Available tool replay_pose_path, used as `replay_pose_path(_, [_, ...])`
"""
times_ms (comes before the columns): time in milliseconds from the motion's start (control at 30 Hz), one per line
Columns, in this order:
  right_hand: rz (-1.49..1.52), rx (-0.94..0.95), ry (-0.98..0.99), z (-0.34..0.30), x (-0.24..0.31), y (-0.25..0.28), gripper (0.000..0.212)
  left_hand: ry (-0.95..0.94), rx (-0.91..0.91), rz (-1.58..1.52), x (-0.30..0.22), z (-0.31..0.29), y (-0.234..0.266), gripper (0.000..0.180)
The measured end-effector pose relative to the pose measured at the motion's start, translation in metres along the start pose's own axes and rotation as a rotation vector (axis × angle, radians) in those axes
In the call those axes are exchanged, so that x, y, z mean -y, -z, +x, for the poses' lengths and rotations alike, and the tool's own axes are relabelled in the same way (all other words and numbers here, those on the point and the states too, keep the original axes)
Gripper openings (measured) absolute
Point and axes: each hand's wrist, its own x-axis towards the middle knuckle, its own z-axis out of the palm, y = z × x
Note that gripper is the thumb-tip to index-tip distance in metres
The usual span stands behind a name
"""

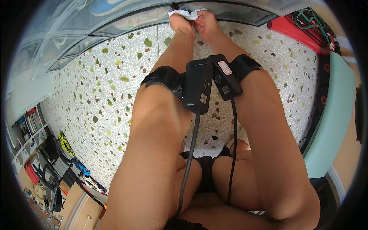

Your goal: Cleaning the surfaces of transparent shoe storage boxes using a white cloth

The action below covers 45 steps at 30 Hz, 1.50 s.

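Observation:
At the far edge of the floor, my left hand [181, 23] and my right hand [207, 25] are close together on a crumpled white cloth or tissue [188, 14]. My left hand is closed on its left part, with the fingertips hidden. Bent fingers of my right hand grip its right end. The cloth lies against the dark-framed fronts of see-through plastic boxes [132, 20], near where two of them meet. A blue shoe [109, 7] shows dimly inside one box. Black strapped devices [197, 86] with cables sit on my forearms.
Speckled terrazzo floor [103, 88] spreads beneath my arms. At the right are a red box [293, 35] holding coiled green cable [312, 21] and a pale green panel [331, 115]. Toy cars [79, 165] and a shelf with books [31, 124] stand at the left.

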Motion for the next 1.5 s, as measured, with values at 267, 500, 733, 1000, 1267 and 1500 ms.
replay_pose_path(267, [0.048,0.057,0.007,-0.022,0.028,-0.003,0.021,-0.014,0.086,-0.007,-0.014,-0.033,-0.015,0.029])
replay_pose_path(500, [0.029,0.150,0.032,-0.038,0.042,-0.019,0.019,-0.025,0.087,-0.010,-0.037,-0.049,-0.024,0.028])
replay_pose_path(733, [-0.012,0.166,0.058,-0.065,0.057,-0.036,0.029,-0.035,0.065,-0.037,-0.052,-0.057,-0.030,0.031])
replay_pose_path(1000, [0.033,0.178,0.098,-0.081,0.061,-0.032,0.028,-0.059,0.086,-0.004,-0.052,-0.071,-0.032,0.035])
replay_pose_path(1267, [0.031,0.147,0.110,-0.085,0.078,-0.032,0.033,-0.074,0.139,-0.019,-0.045,-0.075,-0.049,0.037])
replay_pose_path(1500, [0.039,0.114,0.139,-0.083,0.090,-0.018,0.036,-0.039,0.165,0.011,-0.033,-0.082,-0.061,0.037])
